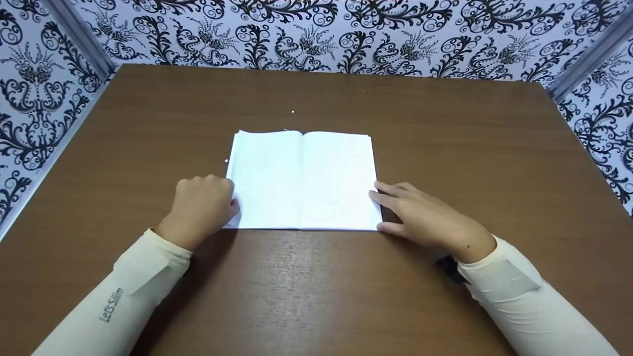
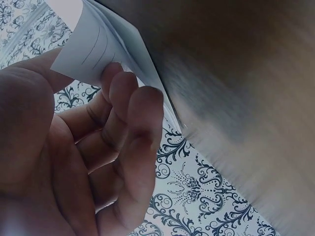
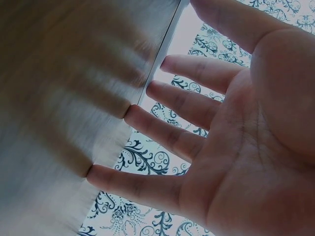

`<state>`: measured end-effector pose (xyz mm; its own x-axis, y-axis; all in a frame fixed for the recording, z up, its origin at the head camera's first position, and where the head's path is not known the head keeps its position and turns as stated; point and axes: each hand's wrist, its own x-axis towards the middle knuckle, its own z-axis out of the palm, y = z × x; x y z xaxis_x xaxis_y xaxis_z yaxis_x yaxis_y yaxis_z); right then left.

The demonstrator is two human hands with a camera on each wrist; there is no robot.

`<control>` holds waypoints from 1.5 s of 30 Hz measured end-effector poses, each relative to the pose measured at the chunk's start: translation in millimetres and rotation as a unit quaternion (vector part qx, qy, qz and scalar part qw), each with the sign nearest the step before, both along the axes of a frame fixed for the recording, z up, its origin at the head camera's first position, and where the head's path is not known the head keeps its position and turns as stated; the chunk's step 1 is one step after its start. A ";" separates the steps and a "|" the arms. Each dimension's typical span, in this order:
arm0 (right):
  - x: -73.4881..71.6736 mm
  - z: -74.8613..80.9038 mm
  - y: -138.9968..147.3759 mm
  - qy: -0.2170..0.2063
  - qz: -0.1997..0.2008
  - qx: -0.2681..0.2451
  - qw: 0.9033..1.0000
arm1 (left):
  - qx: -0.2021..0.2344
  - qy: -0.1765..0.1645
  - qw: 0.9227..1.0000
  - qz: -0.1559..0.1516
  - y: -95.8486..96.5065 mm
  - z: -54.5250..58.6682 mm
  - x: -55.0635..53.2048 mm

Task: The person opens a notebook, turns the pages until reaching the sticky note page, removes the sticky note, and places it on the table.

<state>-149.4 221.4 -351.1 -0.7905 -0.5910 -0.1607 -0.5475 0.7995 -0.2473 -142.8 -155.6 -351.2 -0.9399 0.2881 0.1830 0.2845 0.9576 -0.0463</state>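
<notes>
An open notebook (image 1: 338, 183) with white pages lies flat on the brown table, its spine running away from me. At its left edge my left hand (image 1: 200, 207) has curled fingers and grips the edge. The left wrist view shows the thumb partly behind a lifted, lined page (image 2: 91, 51), with curled fingertips (image 2: 146, 105) at the other pages. My right hand (image 1: 420, 212) is spread at the notebook's right edge. In the right wrist view its fingers (image 3: 167, 132) are straight, some tips touching the table and others along the notebook's edge.
The brown wooden table (image 1: 306, 287) reaches back to a wall (image 1: 311, 34) papered in black scrolls on white. Small white specks (image 1: 293, 111) lie beyond the notebook. Pale sleeves (image 1: 514, 287) cover both forearms, and a dark strap (image 1: 450, 267) shows under the right wrist.
</notes>
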 end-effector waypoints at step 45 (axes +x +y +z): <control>-0.4 -0.2 -0.5 0.003 0.001 0.001 1.000 | -0.064 0.038 0.997 -0.011 6.8 -0.5 -2.8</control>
<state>-149.8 221.0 -351.2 -0.7904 -0.5920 -0.1575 -0.5500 0.7990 -0.2433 -145.6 -148.8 -351.7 -0.9177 0.3346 0.2142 0.2969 0.9359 -0.1896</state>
